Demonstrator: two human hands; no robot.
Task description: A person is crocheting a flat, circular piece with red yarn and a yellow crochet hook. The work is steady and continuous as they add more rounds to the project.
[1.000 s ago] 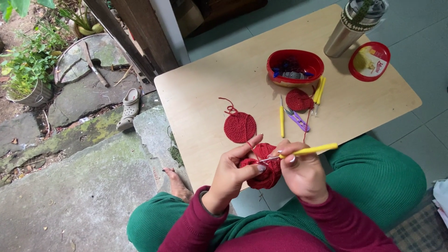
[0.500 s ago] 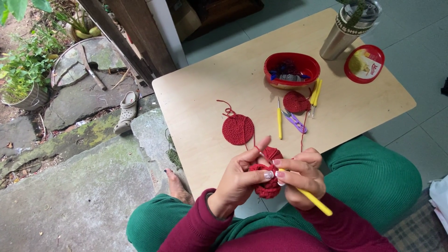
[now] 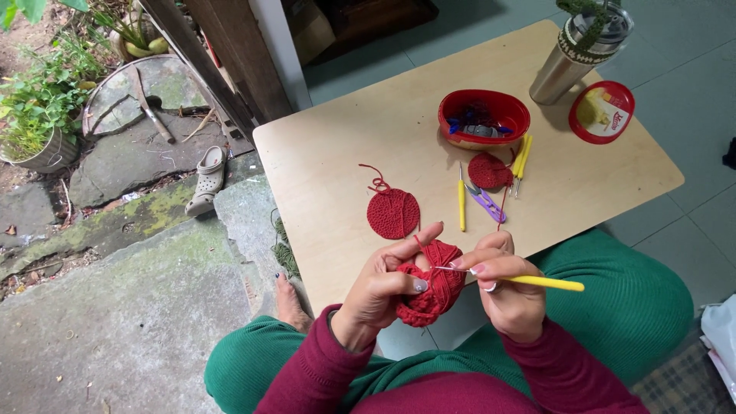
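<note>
Soft, even daylight (faint shadows), sharp, slight wide-angle distortion

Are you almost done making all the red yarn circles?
Two flat red circles already lie finished on the table. A third red piece is in the left hand, with the right hand working a yellow-handled hook into it. It looks cupped and unfinished.

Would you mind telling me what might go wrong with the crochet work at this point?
The hook is only shallowly in the red piece held by the left hand, so a loop might slip off. The yarn strand over the left forefinger could lose tension if that finger drops. The right hand works close to the table edge, where an elbow nudge might knock the snips off.
</note>
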